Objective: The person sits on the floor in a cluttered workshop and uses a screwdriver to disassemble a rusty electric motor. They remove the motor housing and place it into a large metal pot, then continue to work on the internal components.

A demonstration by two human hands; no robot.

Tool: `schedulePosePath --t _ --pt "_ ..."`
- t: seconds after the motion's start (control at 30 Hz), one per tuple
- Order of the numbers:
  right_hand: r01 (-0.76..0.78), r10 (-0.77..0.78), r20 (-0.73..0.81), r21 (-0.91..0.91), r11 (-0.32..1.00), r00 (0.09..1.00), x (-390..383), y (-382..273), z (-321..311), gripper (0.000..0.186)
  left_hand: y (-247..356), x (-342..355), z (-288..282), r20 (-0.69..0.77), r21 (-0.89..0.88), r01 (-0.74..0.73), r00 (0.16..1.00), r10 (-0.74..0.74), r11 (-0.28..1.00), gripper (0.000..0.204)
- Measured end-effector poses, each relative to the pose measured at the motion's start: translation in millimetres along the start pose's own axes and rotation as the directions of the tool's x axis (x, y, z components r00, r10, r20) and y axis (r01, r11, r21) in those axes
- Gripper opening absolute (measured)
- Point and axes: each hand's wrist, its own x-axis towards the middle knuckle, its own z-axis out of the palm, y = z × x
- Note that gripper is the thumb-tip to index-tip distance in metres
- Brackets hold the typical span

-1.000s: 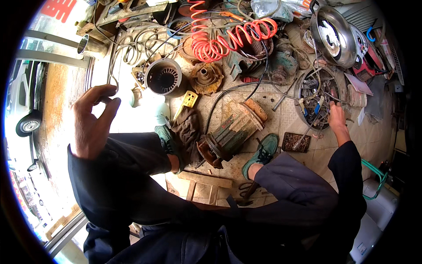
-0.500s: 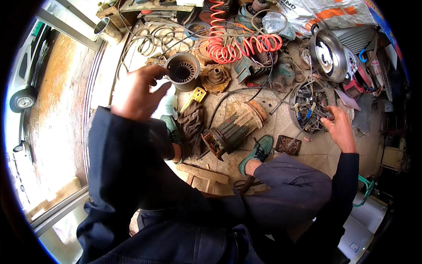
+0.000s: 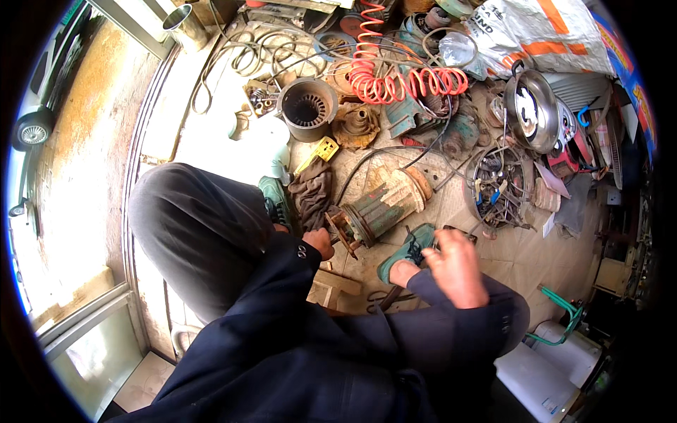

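Observation:
A rusty green motor housing (image 3: 381, 210) lies on its side on the floor in front of me. Beside its near-left end is my left hand (image 3: 321, 243), fingers curled closed; whatever may be inside them is hidden. My right hand (image 3: 458, 269) hovers over my right knee and green shoe (image 3: 411, 252), slightly blurred, its fingers apart and nothing visible in them. Behind its fingertips, a dark tray (image 3: 471, 238) is partly covered. A round basket of hand tools (image 3: 499, 187) stands farther right.
A slotted motor stator (image 3: 307, 107) stands upright at the back, near a rusty flanged part (image 3: 355, 125). A brown cloth (image 3: 312, 194) and yellow meter (image 3: 319, 154) lie left of the housing. A coiled orange hose (image 3: 409, 83) and a steel pan (image 3: 532, 113) are farther back.
My left hand has come down from beside the stator to the near end of the housing. My right hand has left the tool basket and moved left and nearer to me.

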Motion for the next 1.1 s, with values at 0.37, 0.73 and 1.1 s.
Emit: schedulePosePath --t 0.37,0.73,1.1 --pt "-0.166 0.159 0.170 0.027 0.986 0.973 41 -52 163 0.095 40 24 33 0.282 -0.398 0.167 0.958 -0.052 0.902 0.054" --pt "-0.184 0.185 0.232 -0.029 0.983 0.955 59 -51 188 0.092 65 9 11 0.212 -0.360 0.300 0.948 -0.236 0.883 0.021" --pt "-0.243 0.222 0.218 0.073 0.967 0.950 34 -23 188 0.092 100 -19 -4 0.280 -0.276 0.265 0.942 -0.187 0.924 0.030"
